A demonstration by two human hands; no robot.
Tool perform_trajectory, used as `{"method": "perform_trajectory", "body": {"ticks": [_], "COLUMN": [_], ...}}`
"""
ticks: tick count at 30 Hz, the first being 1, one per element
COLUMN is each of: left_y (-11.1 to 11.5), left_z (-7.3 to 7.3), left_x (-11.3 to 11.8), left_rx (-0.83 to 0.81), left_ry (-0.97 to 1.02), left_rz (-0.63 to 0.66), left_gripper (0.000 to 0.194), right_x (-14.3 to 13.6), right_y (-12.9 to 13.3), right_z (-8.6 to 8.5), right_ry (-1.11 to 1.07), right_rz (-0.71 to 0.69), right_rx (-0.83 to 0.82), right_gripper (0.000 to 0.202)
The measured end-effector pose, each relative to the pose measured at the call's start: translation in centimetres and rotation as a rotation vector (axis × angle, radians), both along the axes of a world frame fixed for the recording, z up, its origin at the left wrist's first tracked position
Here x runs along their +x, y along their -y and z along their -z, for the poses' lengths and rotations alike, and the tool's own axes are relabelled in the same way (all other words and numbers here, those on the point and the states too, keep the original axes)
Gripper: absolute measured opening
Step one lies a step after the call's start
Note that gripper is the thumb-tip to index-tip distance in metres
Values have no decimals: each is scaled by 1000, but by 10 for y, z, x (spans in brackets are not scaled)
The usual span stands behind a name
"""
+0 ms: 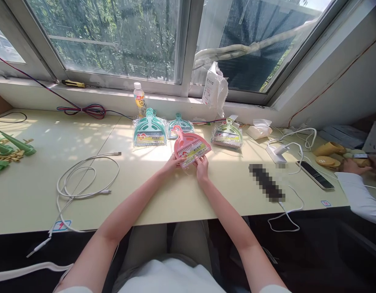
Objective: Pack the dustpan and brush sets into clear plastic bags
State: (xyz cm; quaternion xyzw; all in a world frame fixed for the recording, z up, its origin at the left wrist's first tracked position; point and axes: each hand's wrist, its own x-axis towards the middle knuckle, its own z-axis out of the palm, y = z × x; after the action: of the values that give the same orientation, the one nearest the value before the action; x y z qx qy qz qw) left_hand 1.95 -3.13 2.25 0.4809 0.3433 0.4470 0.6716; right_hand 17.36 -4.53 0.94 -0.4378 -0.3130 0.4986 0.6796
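A pink dustpan-and-brush set [191, 147] in clear wrap is held tilted over the middle of the table. My left hand [172, 163] grips its lower left edge, and my right hand [202, 166] pinches the bottom edge near the right. Just behind it lies a smaller teal set [179, 127], partly covered by the pink one. To the left is a stack of teal sets [149, 132] in clear wrap. A green set [227, 134], wrapped too, lies to the right of the pink one.
A bottle [139, 99] stands behind the teal stack. White cables [66, 183] lie coiled at left. At right are a tissue pack [260, 129], a power strip [276, 154], a phone [315, 175] and another person's hand [354, 166]. Green pieces [18, 143] sit far left.
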Motion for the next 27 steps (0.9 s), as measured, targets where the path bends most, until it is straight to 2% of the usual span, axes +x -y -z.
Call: {"method": "perform_trajectory", "body": {"ticks": [3,6,10,15,20,27], "left_y": [-1,-3,-1,2,3,3], "left_z": [7,7,3,2,2,1], "left_x": [6,8,8,7,7,9], "left_rx": [-5,-1,44,51,87,77], "left_ry": [-17,-10,22,-14,-4,0], "left_rz": [-56,-127,-100,-150,-95,-102], "left_gripper": [62,65,68,65,70,71], "right_x": [0,0,-1,-1,0,0], "right_y": [-1,-2,-3,0,-1,-4], "right_z": [1,1,-1,-3,-3,1], "right_ry": [19,14,-18,-19,-28,-10], "right_rz": [-9,-19,-38,-101,-57,-48], "right_rx": [-20,-35,-37,-7,-21,-42], "right_gripper": [37,36,34,40,36,37]}}
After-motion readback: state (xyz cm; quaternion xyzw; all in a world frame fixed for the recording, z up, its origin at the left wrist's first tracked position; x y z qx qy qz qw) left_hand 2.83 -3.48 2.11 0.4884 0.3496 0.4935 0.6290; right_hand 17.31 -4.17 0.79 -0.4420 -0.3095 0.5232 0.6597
